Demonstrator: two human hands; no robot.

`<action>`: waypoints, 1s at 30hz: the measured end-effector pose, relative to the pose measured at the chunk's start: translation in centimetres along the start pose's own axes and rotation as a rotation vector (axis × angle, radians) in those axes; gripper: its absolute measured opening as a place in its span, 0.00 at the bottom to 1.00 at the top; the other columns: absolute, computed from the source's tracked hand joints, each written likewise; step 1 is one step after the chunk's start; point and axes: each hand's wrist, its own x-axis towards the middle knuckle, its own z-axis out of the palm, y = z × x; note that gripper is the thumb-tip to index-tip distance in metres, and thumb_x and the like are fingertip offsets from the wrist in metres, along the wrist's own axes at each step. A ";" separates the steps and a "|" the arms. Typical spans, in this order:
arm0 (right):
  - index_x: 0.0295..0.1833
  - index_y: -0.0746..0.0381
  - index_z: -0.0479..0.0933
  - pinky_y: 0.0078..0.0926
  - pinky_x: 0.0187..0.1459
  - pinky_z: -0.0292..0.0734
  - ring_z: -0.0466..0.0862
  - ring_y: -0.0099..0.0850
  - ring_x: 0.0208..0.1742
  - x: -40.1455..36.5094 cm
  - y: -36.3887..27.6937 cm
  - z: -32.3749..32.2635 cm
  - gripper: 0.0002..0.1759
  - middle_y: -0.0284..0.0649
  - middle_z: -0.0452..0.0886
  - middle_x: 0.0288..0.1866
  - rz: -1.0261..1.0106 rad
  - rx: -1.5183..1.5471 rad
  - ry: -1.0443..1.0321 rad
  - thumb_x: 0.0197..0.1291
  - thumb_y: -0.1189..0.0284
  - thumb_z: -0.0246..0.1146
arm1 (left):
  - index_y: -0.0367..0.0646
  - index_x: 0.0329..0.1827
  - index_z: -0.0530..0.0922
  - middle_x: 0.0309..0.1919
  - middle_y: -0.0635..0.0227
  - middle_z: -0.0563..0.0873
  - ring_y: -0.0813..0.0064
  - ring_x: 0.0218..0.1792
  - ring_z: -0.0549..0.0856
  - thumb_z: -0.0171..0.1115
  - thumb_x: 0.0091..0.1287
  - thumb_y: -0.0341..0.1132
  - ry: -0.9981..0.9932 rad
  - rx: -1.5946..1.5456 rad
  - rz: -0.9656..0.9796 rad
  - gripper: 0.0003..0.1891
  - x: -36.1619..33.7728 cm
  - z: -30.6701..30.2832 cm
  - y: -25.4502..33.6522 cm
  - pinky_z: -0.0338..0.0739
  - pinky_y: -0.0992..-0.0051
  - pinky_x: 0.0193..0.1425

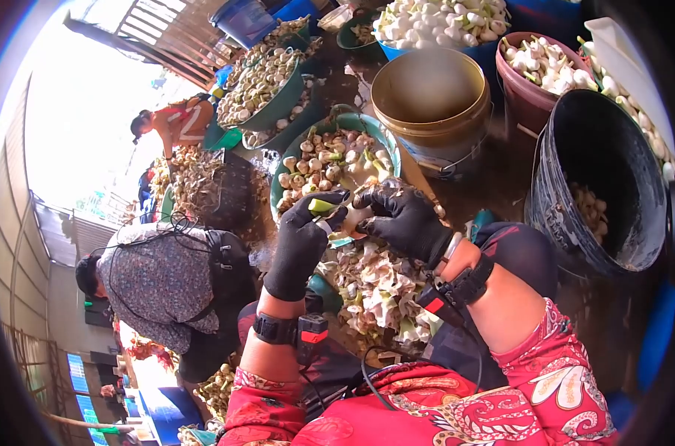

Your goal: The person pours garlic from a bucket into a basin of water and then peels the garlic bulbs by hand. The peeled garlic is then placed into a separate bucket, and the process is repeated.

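Both my hands wear black gloves and meet over a pile of garlic peelings. My left hand is closed, with a short green garlic stem showing between its fingers. Opposite it, my right hand has its fingers curled on a pale garlic bulb, partly covered by the glove. Whether a blade is in the left hand I cannot make out. Just beyond the hands stands a green basin of garlic bulbs with short stems.
A tan bucket and a tilted black bucket with some garlic inside stand on the right. Behind them are a pinkish tub and heaped white garlic. Two people, one bent over, the other farther off, work at left.
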 end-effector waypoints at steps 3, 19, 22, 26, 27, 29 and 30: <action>0.43 0.64 0.78 0.22 0.45 0.74 0.80 0.19 0.40 0.3 0.8 -0.6 0.13 0.36 0.81 0.36 0.113 0.150 -0.127 0.48 0.77 0.68 | 0.35 0.46 0.79 0.45 0.66 0.84 0.78 0.46 0.81 0.59 0.63 0.22 -0.054 0.025 0.039 0.10 0.1 0.0 -0.4 0.74 0.78 0.54; 0.39 0.64 0.78 0.44 0.45 0.76 0.82 0.47 0.42 -0.1 2.3 -2.2 0.14 0.51 0.81 0.36 0.325 -0.831 -0.052 0.49 0.68 0.58 | 0.34 0.54 0.74 0.36 0.62 0.82 0.74 0.34 0.82 0.50 0.69 0.28 0.120 -0.402 0.043 0.13 0.8 -4.6 -9.1 0.79 0.74 0.38; 0.38 0.63 0.78 0.43 0.45 0.77 0.82 0.47 0.43 -0.5 2.7 -1.4 0.13 0.52 0.82 0.36 0.301 -0.839 -0.321 0.49 0.67 0.59 | 0.36 0.54 0.75 0.32 0.61 0.83 0.71 0.27 0.82 0.49 0.64 0.22 0.073 -0.172 0.106 0.16 1.5 -4.8 -10.2 0.79 0.72 0.33; 0.38 0.63 0.78 0.36 0.43 0.77 0.83 0.42 0.38 -0.2 2.9 1.3 0.17 0.49 0.82 0.34 0.221 -0.360 -0.113 0.48 0.61 0.64 | 0.38 0.52 0.78 0.40 0.58 0.85 0.62 0.36 0.84 0.53 0.57 0.19 0.012 0.744 0.600 0.19 5.2 -4.9 -3.9 0.78 0.73 0.41; 0.38 0.63 0.78 0.36 0.43 0.77 0.83 0.42 0.38 0.3 2.7 1.4 0.17 0.49 0.82 0.34 0.227 -0.368 -0.109 0.48 0.61 0.64 | 0.38 0.51 0.79 0.39 0.60 0.85 0.66 0.35 0.84 0.55 0.58 0.21 0.029 0.561 0.485 0.17 5.7 -4.4 -3.1 0.77 0.74 0.39; 0.36 0.62 0.78 0.29 0.38 0.75 0.81 0.32 0.32 1.5 1.7 1.1 0.14 0.45 0.81 0.31 0.231 0.116 0.215 0.48 0.64 0.67 | 0.40 0.46 0.80 0.35 0.69 0.84 0.79 0.32 0.81 0.59 0.63 0.24 0.000 -0.444 -0.039 0.10 6.6 -3.4 -3.0 0.73 0.81 0.35; 0.36 0.62 0.78 0.29 0.38 0.75 0.81 0.32 0.32 2.1 1.3 1.3 0.14 0.45 0.81 0.31 0.237 0.116 0.223 0.48 0.64 0.67 | 0.37 0.46 0.79 0.35 0.72 0.84 0.84 0.35 0.79 0.61 0.64 0.28 0.027 -0.323 0.022 0.09 6.1 -2.3 -2.5 0.73 0.82 0.41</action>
